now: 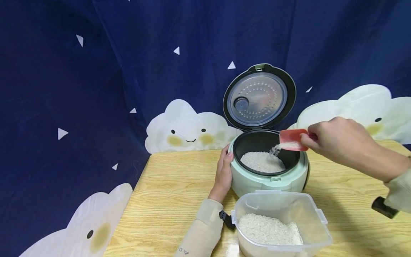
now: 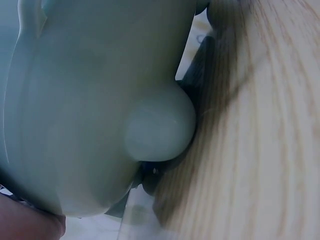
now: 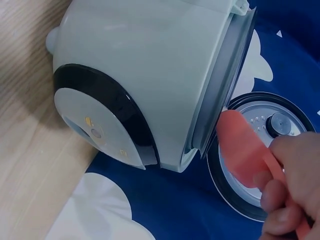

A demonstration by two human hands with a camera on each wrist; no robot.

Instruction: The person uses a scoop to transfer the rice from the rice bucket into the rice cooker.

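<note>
My right hand grips a red scoop over the right rim of the rice cooker. Rice spills from the scoop's left edge into the dark inner pot, onto a heap of rice. With its fingers along the pale green side, my left hand rests on the cooker's left wall. The lid stands fully raised behind. In the right wrist view the scoop appears from outside, fingers curled round its handle. Only a bit of the left hand shows in the left wrist view.
A clear plastic tub holding more rice stands right in front of the cooker, beside my left forearm. Everything sits on a wood-grain table. Behind it hangs a blue curtain with cloud prints.
</note>
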